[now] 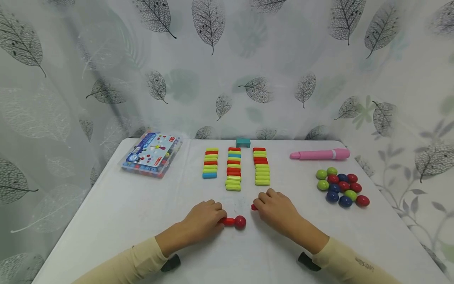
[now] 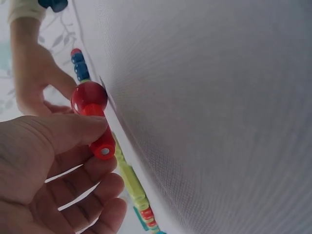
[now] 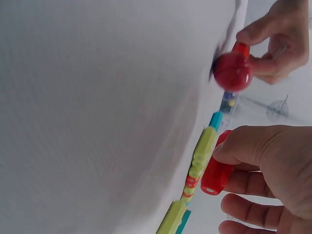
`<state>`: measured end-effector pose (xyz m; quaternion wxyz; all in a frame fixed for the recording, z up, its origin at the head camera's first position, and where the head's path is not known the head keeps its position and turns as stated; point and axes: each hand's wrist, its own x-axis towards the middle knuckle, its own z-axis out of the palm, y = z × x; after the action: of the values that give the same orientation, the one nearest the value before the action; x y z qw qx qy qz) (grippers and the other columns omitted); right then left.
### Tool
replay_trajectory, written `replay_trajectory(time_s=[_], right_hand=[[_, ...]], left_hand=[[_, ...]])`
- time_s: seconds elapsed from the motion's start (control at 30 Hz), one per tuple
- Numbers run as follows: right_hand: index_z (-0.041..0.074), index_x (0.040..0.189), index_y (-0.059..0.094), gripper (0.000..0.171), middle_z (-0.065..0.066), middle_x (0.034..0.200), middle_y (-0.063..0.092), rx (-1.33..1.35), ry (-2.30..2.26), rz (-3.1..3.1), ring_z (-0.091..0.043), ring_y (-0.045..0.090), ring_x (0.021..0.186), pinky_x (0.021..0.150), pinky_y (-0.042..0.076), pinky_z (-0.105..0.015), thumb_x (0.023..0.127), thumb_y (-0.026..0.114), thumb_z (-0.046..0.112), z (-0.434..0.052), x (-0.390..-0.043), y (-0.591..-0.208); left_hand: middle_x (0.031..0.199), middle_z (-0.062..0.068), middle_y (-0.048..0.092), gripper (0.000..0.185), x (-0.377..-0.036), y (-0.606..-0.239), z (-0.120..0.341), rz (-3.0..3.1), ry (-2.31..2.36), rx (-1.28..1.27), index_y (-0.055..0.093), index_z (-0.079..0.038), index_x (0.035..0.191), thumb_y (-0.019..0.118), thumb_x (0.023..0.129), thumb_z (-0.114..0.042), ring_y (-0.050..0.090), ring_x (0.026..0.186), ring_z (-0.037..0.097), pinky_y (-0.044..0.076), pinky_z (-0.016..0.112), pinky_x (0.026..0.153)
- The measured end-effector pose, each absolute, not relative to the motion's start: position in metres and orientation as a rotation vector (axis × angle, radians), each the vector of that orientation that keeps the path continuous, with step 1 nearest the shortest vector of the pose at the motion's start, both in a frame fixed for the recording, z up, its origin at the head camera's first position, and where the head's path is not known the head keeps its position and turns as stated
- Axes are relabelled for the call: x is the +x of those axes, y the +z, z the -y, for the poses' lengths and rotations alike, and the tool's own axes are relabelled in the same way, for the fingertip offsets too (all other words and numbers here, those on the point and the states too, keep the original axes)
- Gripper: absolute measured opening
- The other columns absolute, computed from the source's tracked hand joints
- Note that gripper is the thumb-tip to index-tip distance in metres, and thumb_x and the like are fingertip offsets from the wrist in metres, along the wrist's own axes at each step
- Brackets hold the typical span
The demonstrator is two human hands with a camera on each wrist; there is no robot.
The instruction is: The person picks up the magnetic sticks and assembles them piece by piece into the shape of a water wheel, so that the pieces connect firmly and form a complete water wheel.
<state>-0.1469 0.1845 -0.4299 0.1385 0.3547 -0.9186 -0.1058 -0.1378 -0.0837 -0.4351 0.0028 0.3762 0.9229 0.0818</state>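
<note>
My left hand (image 1: 203, 219) pinches a red magnetic-looking rod (image 1: 228, 221) between thumb and fingers. A dark red ball (image 1: 240, 222) sits on that rod's far end, facing my right hand. In the left wrist view the rod's (image 2: 103, 146) near end shows a silvery dot, and the ball (image 2: 89, 95) joins its other end. My right hand (image 1: 278, 209) pinches a second red rod (image 3: 216, 170), with only its tip showing in the head view. This rod is apart from the ball. Both hands are just over the white table.
Three columns of red, yellow-green and blue rods (image 1: 233, 169) lie ahead, with a teal block (image 1: 242, 142) behind. A clear plastic case (image 1: 152, 154) stands at back left. On the right are a pink pen-shaped tool (image 1: 319, 154) and several coloured balls (image 1: 342, 187).
</note>
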Motion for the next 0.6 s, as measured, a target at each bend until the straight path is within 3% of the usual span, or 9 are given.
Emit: replay_trajectory(time_s=[0.23,0.6], right_hand=[[0.017,0.101,0.075,0.032,0.000,0.091,0.069,1.057,-0.242,2.622,-0.018,0.059,0.083,0.069,0.057,-0.027,0.077,0.090,0.031,-0.181,-0.132,-0.433],[0.017,0.101,0.074,0.028,0.000,0.092,0.070,1.071,-0.251,2.623,-0.019,0.063,0.090,0.077,0.059,-0.031,0.079,0.088,0.029,-0.175,-0.123,-0.437]], left_hand=[[0.093,-0.005,0.070,0.026,-0.139,-0.436,0.085,-2.902,0.273,1.172,0.077,-0.018,0.106,0.084,0.085,-0.030,0.057,0.081,0.009,0.051,0.020,0.072],[0.091,-0.005,0.070,0.026,-0.137,-0.434,0.085,-2.922,0.295,1.177,0.077,-0.017,0.104,0.085,0.083,-0.030,0.057,0.080,0.009,0.052,0.020,0.072]])
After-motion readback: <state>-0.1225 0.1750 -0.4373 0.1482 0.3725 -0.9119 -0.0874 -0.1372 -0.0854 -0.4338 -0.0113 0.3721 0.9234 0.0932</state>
